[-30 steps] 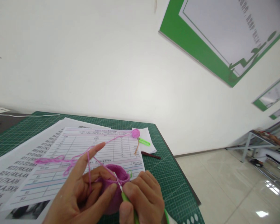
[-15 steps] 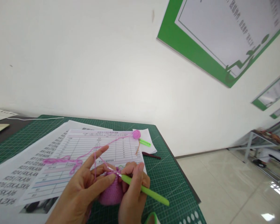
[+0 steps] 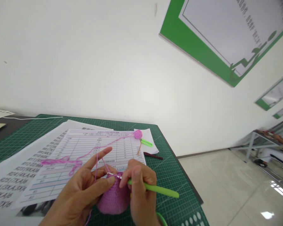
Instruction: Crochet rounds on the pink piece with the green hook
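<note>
A pink crocheted piece (image 3: 115, 198), rounded like a small cup, is pinched along its top edge by my left hand (image 3: 85, 185). The left index finger points up and out, with pink yarn (image 3: 96, 163) looped over it. My right hand (image 3: 141, 188) grips a crochet hook (image 3: 161, 190) by its green handle. The hook's silver tip reaches the top edge of the piece, close to the left thumb. From there a strand runs across the papers to a small pink yarn ball (image 3: 138, 134).
Printed sheets (image 3: 85, 141) lie on a green cutting mat (image 3: 167, 169), with loose pink yarn (image 3: 61, 161) on them. Near the ball are a light-green stitch marker (image 3: 146, 142) and a dark thin stick (image 3: 153, 155). A green ring-shaped edge (image 3: 161, 218) shows below my right hand. A white wall stands behind.
My right hand and the hook have shifted slightly right, the handle now lying flatter. More of the crocheted piece shows. The view has turned a little.
</note>
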{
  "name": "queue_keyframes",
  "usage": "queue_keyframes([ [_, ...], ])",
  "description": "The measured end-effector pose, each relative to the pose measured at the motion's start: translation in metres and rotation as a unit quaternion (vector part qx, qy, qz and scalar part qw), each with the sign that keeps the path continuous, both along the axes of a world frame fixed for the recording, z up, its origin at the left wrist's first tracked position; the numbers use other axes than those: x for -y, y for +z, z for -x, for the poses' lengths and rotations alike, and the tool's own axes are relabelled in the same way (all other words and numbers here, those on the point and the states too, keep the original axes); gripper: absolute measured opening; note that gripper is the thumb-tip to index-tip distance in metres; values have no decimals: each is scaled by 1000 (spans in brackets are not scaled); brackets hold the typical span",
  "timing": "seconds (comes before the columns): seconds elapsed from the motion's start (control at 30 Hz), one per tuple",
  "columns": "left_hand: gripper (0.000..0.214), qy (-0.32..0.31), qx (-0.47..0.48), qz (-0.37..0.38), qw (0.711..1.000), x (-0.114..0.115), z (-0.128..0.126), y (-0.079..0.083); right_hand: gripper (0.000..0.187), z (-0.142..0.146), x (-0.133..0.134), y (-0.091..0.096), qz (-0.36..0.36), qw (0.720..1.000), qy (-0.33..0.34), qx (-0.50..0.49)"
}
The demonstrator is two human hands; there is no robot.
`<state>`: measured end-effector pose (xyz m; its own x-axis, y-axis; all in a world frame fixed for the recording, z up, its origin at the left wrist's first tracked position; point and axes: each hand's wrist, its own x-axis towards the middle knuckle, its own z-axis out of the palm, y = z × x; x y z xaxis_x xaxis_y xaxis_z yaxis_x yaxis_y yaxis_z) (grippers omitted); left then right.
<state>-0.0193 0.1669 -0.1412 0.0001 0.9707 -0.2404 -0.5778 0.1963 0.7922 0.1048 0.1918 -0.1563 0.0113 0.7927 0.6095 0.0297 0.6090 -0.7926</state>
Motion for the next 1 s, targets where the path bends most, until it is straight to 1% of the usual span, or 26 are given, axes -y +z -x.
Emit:
queue_keyframes([
  [0.13,89,-12,7,3,1000,0,0,0,50,-11,2,8,-29,997,-7,74],
  [0.33,81,-23,15,-3,1000,-1,1,-2,35,-20,2,13,-82,986,-32,144],
  [0.5,80,-31,14,-11,999,-1,0,-6,30,-24,-1,9,-180,967,-28,180],
  [0.57,81,-34,12,-11,999,-1,-1,-7,27,-25,-1,7,-207,960,-35,185],
  [0.73,80,-42,4,-11,999,-1,1,-13,28,-26,1,4,-213,959,-43,180],
  [0.9,85,-45,-8,14,999,2,1,-23,29,-28,3,5,-198,964,-51,173],
  [1.0,85,-48,-10,17,999,1,1,-27,29,-30,3,6,-208,961,-49,176],
])
